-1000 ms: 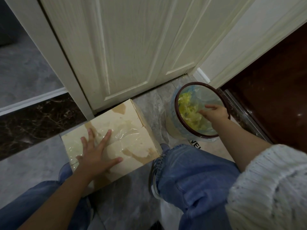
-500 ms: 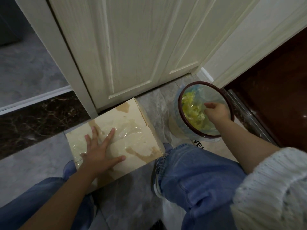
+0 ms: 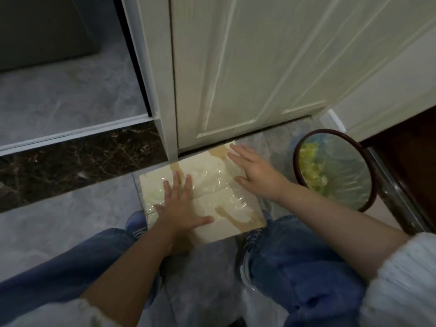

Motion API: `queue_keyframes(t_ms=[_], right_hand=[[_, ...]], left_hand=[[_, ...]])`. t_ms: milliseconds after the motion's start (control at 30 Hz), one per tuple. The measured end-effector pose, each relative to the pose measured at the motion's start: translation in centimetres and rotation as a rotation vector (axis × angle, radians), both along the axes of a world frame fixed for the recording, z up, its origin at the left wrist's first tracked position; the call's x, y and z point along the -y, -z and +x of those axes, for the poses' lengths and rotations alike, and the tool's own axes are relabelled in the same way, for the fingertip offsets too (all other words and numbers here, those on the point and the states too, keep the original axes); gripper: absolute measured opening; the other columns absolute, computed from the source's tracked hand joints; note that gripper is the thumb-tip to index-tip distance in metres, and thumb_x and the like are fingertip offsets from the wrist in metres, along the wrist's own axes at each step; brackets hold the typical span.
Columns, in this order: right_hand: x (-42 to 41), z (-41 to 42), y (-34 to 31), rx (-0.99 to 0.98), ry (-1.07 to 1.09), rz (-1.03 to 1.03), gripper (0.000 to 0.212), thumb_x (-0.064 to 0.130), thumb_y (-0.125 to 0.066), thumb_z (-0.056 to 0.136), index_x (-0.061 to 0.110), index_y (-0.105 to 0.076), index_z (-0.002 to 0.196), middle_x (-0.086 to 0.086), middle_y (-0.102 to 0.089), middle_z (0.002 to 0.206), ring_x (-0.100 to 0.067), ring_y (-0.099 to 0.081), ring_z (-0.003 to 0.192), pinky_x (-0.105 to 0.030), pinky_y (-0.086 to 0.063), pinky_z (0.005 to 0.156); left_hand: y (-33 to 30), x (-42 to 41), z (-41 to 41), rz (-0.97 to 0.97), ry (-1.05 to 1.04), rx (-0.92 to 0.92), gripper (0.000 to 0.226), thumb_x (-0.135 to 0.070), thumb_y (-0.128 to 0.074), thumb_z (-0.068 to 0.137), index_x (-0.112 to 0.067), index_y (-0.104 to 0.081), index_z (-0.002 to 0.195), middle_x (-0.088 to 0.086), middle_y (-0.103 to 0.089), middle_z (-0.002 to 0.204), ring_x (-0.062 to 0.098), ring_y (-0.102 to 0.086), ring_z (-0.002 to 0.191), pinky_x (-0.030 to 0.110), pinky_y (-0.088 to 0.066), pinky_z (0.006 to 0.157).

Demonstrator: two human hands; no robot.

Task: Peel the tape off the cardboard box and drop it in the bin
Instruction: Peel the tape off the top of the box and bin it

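A pale cardboard box (image 3: 238, 215) lies flat on the floor between my knees, its top covered with wrinkled clear tape (image 3: 212, 180) and brown torn patches. My left hand (image 3: 181, 204) presses flat on the box's near left part, fingers spread. My right hand (image 3: 254, 171) lies over the box's far right corner with straight fingers, holding nothing. The round bin (image 3: 335, 171) with a dark red rim stands to the right of the box, lined with a clear bag that holds yellow-green scraps.
A cream panelled door (image 3: 247, 67) and its frame (image 3: 162, 90) stand right behind the box. A dark marble threshold (image 3: 77, 159) runs to the left. A dark wooden surface (image 3: 410, 161) with a metal rail lies right of the bin. My jeans-clad legs (image 3: 295, 267) flank the box.
My right hand left the bin and came over to the box's far right corner, now flat with nothing in it. The view shifted left. My left hand stayed pressed on the box.
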State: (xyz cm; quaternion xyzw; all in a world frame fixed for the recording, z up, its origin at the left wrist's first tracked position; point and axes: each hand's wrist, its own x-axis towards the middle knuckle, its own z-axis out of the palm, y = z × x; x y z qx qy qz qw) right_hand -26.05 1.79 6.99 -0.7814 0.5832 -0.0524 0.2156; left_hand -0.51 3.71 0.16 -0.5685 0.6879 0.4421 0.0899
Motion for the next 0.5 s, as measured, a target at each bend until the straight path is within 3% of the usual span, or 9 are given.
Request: queue_keyframes(t_ms=[67,133,300,500], right_hand=[[-0.3,0.1,1.1,-0.091,-0.027,-0.02,0.066,0.023,-0.066,0.094,0.005,-0.038,0.151,-0.006,-0.019,0.165,-0.026,-0.005,0.154,-0.04,-0.016,0.124],[-0.5,0.1,1.6,-0.124,-0.043,-0.052,0.066,0.024,-0.066,0.094,0.002,-0.039,0.15,-0.009,-0.021,0.164,-0.029,-0.006,0.154,-0.047,-0.021,0.123],[-0.4,0.4,2.1,-0.111,-0.095,-0.13,0.05,0.015,-0.072,0.088,0.0,-0.058,0.134,-0.018,-0.042,0.153,-0.038,-0.028,0.148,-0.052,-0.035,0.116],[-0.2,1.5,2.0,-0.089,-0.036,-0.138,0.028,0.008,-0.071,0.086,0.005,-0.071,0.114,-0.016,-0.055,0.141,-0.036,-0.044,0.14,-0.052,-0.042,0.11]], left_hand=[[0.1,0.1,-0.1,-0.001,0.0,-0.004,0.14,-0.072,-0.077,0.069,-0.036,0.026,0.157,-0.009,0.049,0.155,0.031,0.034,0.149,0.078,-0.007,0.115],[0.2,0.0,-0.1,-0.007,0.003,-0.015,0.14,-0.072,-0.077,0.07,-0.037,0.027,0.156,-0.009,0.049,0.155,0.03,0.035,0.149,0.077,-0.006,0.115],[0.7,-0.2,0.1,-0.021,0.005,-0.025,0.14,-0.074,-0.076,0.069,-0.037,0.027,0.156,-0.008,0.048,0.156,0.03,0.035,0.149,0.076,-0.005,0.114],[0.9,-0.2,0.4,-0.027,0.002,-0.03,0.14,-0.074,-0.076,0.069,-0.039,0.029,0.154,-0.01,0.049,0.155,0.03,0.036,0.148,0.076,-0.005,0.115]])
